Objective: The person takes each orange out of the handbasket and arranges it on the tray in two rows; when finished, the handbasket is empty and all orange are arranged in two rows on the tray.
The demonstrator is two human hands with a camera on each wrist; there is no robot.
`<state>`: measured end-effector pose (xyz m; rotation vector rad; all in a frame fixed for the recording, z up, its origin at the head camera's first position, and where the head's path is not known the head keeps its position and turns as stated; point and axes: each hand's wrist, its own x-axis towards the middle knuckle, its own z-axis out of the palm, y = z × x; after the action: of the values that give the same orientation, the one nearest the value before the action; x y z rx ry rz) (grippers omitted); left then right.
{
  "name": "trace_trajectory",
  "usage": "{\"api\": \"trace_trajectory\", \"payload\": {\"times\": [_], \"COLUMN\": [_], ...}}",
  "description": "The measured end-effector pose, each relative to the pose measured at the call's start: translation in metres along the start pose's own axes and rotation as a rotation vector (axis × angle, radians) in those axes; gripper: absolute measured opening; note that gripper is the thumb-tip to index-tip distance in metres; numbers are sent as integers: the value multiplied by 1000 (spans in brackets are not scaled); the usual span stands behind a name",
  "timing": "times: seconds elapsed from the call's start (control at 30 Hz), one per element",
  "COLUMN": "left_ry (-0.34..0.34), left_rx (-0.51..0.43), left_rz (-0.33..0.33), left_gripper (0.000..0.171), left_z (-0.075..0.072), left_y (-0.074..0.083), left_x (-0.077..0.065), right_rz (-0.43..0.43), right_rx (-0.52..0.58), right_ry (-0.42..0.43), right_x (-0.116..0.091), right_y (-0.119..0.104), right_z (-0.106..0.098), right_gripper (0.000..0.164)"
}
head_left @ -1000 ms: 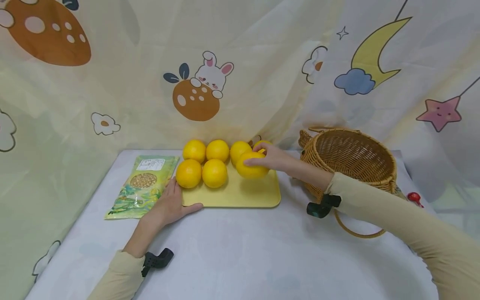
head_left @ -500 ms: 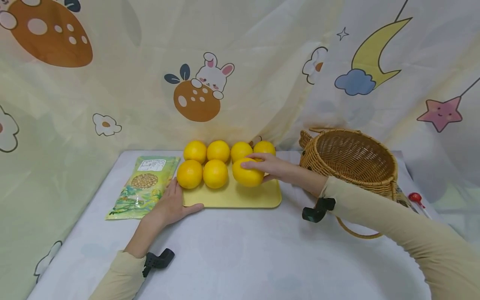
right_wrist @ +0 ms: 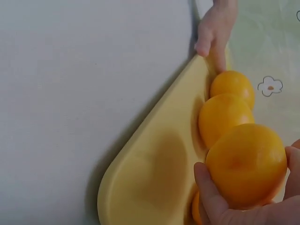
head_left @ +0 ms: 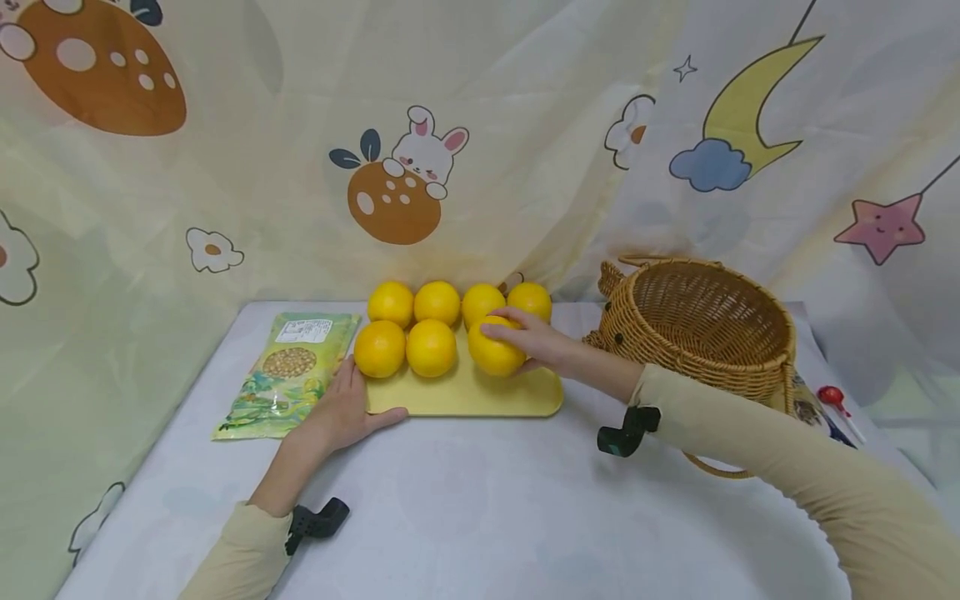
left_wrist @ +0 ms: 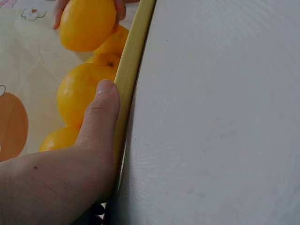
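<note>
My right hand (head_left: 542, 340) holds an orange (head_left: 495, 352) between thumb and fingers. In the right wrist view it hangs close over a pale yellow tray (right_wrist: 140, 164), which carries a shadow below it. Two more oranges, a left one (head_left: 378, 348) and a middle one (head_left: 431, 348), sit in the same front row. Behind them stands a back row of oranges (head_left: 437, 303), several in all. My left hand (head_left: 337, 410) rests at the tray's near left corner. Its fingers lie straight along the left side and its thumb (left_wrist: 101, 110) along the front rim.
A green and yellow packet (head_left: 288, 375) with a picture of round seeds lies left of the tray. To the right stands a wicker basket (head_left: 622, 333), its opening tilted forward. Beyond my right sleeve lies a red round-headed item (head_left: 830, 395). A printed cloth (head_left: 525, 167) hangs behind the table.
My right hand has brought the orange toward the near side of the tray, leaving the far right orange in the back row uncovered. My left hand has stayed in place.
</note>
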<state>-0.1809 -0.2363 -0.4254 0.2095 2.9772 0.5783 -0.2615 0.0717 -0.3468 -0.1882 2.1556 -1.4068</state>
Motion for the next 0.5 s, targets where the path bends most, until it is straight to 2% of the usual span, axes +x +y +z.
{"api": "trace_trajectory", "payload": {"times": [0.33,0.5], "left_ry": [-7,-7], "left_rx": [7,7], "left_rz": [-2,-9], "left_gripper": [125,126], "left_z": [2,3], "left_y": [0,-1], "left_x": [2,1], "right_rz": [21,53], "right_rx": [-55,-22], "right_ry": [75,73], "right_x": [2,3], "right_y": [8,11], "right_z": [6,12], "right_gripper": [65,68]}}
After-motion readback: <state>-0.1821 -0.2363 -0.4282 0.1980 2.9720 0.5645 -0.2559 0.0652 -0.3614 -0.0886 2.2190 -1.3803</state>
